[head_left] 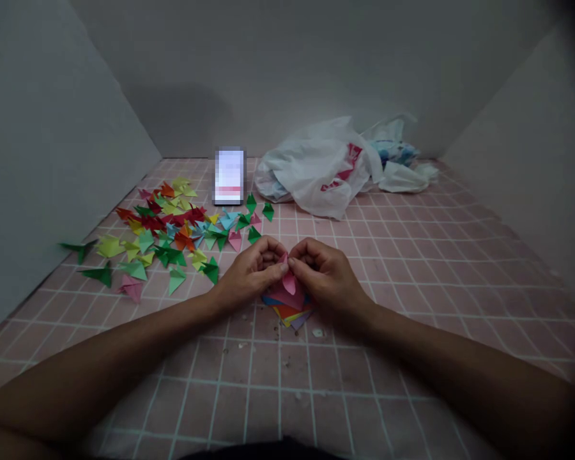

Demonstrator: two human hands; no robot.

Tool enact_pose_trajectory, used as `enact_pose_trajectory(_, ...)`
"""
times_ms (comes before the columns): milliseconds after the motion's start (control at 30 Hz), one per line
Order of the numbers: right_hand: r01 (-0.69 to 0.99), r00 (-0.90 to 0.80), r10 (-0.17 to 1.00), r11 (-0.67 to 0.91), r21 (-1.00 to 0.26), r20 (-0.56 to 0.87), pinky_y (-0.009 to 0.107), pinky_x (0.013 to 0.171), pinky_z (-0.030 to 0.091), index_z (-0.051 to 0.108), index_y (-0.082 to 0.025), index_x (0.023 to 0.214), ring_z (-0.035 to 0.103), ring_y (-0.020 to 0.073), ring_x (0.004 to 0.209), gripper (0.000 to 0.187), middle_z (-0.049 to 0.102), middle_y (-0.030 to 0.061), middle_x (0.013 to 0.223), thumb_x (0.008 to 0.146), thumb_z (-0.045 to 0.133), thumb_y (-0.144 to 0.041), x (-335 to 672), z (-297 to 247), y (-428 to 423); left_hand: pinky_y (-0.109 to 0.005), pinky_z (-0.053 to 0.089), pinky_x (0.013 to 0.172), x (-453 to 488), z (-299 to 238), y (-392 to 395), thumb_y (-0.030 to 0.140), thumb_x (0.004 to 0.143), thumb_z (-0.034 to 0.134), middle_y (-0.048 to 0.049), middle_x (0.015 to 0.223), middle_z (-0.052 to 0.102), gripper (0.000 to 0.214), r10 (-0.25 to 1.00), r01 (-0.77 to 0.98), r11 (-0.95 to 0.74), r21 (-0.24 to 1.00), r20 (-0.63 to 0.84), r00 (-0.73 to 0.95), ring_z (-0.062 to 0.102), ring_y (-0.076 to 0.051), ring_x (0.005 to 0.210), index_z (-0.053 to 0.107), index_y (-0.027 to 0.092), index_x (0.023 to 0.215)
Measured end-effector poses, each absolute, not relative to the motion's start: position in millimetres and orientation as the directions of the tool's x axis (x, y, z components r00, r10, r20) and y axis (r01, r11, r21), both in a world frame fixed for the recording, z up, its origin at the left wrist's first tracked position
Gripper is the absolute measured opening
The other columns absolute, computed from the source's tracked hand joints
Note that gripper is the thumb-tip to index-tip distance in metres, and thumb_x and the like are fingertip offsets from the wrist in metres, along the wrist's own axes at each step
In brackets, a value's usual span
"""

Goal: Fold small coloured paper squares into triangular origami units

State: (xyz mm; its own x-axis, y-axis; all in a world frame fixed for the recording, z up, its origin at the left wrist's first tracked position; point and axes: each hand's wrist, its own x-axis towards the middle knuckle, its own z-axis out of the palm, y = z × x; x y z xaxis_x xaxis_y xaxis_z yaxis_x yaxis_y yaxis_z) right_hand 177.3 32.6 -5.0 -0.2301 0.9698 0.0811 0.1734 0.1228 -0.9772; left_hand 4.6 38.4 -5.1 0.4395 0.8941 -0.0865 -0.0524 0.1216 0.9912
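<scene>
I have the left hand (252,271) and right hand (333,278) pinching a pink paper (289,281) between fingers (272,275) over coloured sheets (285,312); folded papers (184,238) lie left.

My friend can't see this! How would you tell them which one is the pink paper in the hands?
Start with the pink grid surface and find the left hand and right hand meeting near its middle. The pink paper is between their fingertips, over a stack of coloured sheets. Unlike the wide sheets below, it's folded narrow and held.
</scene>
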Motion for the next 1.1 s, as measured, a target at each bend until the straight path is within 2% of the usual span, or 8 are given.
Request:
enact_pose_trajectory(233,0.087,-0.272,0.962,0.066,-0.994,0.04,0.024,0.051,0.036,0.058,-0.02,0.076,0.047,0.0113,0.057,0.013,0.053,-0.0033,0.062,0.082,0.062,-0.031,177.3,-1.2,31.9,-0.02,0.037,0.053,1.6,-6.6,38.8,0.034,0.082,0.07,0.0038,0.075,0.056,0.027,0.887,-0.049,0.141,0.989,-0.105,0.449,0.051,-0.008,0.057,0.05,0.019,0.094)
enact_pose_trajectory(533,0.057,-0.308,0.95,0.077,-0.995,0.056,0.023,0.051,0.037,0.058,-0.02,0.077,0.047,0.0099,0.055,0.014,0.053,-0.0035,0.065,0.082,0.063,-0.032,177.9,0.7,32.2,-0.018,0.034,0.048,3.9,-4.0,38.0,0.027,0.077,0.07,0.0052,0.072,0.057,0.03,0.876,-0.062,0.182,0.981,-0.133,0.463,0.048,-0.006,0.051,0.049,0.021,0.097)
enact_pose_trajectory(733,0.176,-0.296,0.95,0.161,-0.971,0.103,0.024,0.051,0.035,0.058,-0.019,0.073,0.046,0.0112,0.057,0.019,0.053,-0.0019,0.063,0.088,0.058,-0.031,181.2,-0.1,32.8,-0.017,0.033,0.045,4.4,-3.0,37.3,0.029,0.079,0.071,0.0068,0.067,0.057,0.03,0.866,-0.089,0.222,0.971,-0.154,0.477,0.046,-0.006,0.047,0.048,0.021,0.097)
enact_pose_trajectory(833,0.161,-0.295,0.95,0.154,-0.975,0.101,0.024,0.051,0.035,0.056,-0.02,0.071,0.046,0.012,0.057,0.022,0.052,-0.0021,0.06,0.089,0.056,-0.033,181.6,0.1,33.5,-0.017,0.035,0.045,4.3,-3.4,37.3,0.031,0.079,0.072,0.0067,0.065,0.058,0.03,0.869,-0.098,0.234,0.967,-0.163,0.467,0.048,-0.006,0.046,0.049,0.021,0.095)
enact_pose_trajectory(967,0.134,-0.291,0.953,0.125,-0.983,0.082,0.024,0.051,0.035,0.058,-0.02,0.073,0.048,0.0121,0.056,0.016,0.054,-0.0021,0.061,0.084,0.06,-0.031,180.1,1.5,33.7,-0.018,0.04,0.047,4.1,-4.9,38.0,0.035,0.078,0.075,0.0058,0.064,0.059,0.032,0.875,-0.102,0.231,0.968,-0.161,0.456,0.053,-0.008,0.049,0.05,0.02,0.092)
enact_pose_trajectory(1100,0.144,-0.281,0.956,0.128,-0.981,0.083,0.024,0.051,0.035,0.057,-0.02,0.073,0.048,0.0119,0.057,0.015,0.054,-0.0023,0.061,0.083,0.06,-0.03,179.4,1.2,33.2,-0.019,0.038,0.046,4.3,-5.8,37.4,0.04,0.082,0.073,0.0064,0.06,0.056,0.031,0.879,-0.093,0.212,0.973,-0.148,0.452,0.051,-0.008,0.047,0.052,0.02,0.092)
